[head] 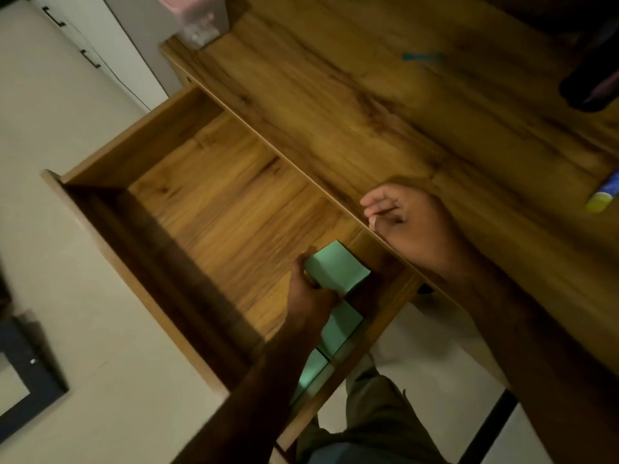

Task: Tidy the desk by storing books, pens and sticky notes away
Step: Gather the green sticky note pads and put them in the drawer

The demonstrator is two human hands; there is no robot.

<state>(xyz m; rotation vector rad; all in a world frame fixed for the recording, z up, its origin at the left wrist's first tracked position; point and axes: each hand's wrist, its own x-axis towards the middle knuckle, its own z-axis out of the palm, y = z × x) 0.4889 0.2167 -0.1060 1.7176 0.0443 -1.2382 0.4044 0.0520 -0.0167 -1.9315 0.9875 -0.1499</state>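
The left hand grips one green sticky-note pad in the open drawer, a second pad and a third pad lie along its forearm, and the right hand rests loosely curled on the desk.

The drawer stands open on the left of the desk top, its inner end under the desk's edge. Three sticky-note pads lie in a row along the drawer wall nearest the person. The first pad is by the corner next to the desk, gripped by the left hand. The second pad is just behind that hand, and the third pad is nearer the drawer front, partly hidden by the forearm. The right hand rests on the desk's edge, right of the first pad. Farther back on the desk top lies a pen, with a dark object to its right. A small tube lies at the right edge of the view. A container stands beyond the desk's far left corner. A frame lies on the floor, left of the drawer.
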